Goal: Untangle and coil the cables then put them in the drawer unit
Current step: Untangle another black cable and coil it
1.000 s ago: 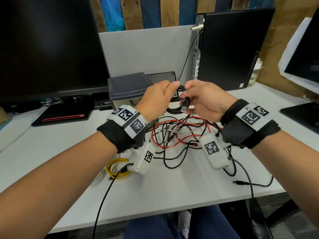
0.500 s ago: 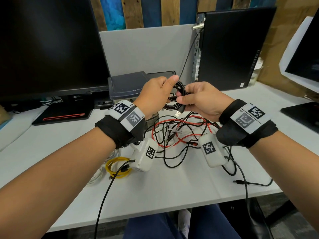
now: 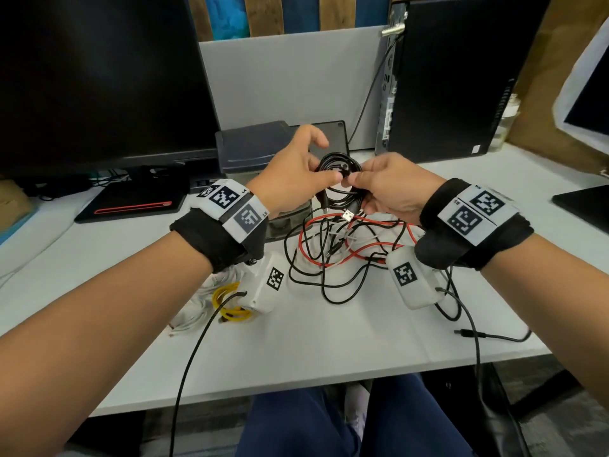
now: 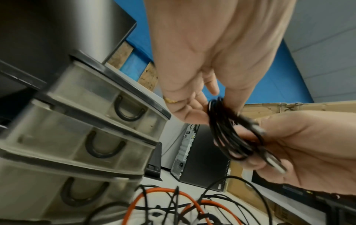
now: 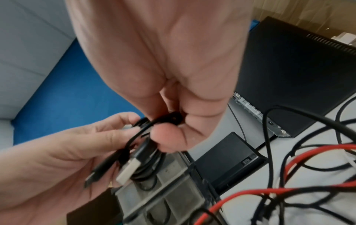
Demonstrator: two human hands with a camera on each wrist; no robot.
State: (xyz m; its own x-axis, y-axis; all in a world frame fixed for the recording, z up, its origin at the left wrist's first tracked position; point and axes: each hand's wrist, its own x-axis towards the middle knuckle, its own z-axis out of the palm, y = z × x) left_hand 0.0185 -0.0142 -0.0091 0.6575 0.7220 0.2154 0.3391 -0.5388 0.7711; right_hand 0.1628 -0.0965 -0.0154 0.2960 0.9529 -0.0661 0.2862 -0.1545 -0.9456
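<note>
Black cable coil (image 3: 336, 166): a tight bundle of loops held in the air between both hands, above the tangle and just in front of the drawer unit; half a second ago it hung lower and looser, with the left thumb laid over it.
Plug ends (image 5: 128, 170): two connectors hang free from the bottom of the coil (one silver-tipped, one darker), so no cable is left trailing into the pile.
Left hand (image 3: 293, 171): thumb and forefinger pinch the coil's left edge; the other fingers (image 3: 314, 136) have lifted and spread since the last picture.
Right hand (image 3: 390, 186): fingers curled round the coil's right side, thumb clamped on the loops, as before.
What it means: this cable looks fully wound, and the likely next step is opening a drawer.
Drawer unit (image 4: 108, 126): three translucent drawers with dark handles, all closed in the left wrist view.
Tangle (image 3: 346, 249): red, black and white cables knotted on the desk (image 3: 296, 351) below the hands, not yet sorted.
Yellow cable (image 3: 227, 301): lies near the left wrist, beside a white one.
</note>
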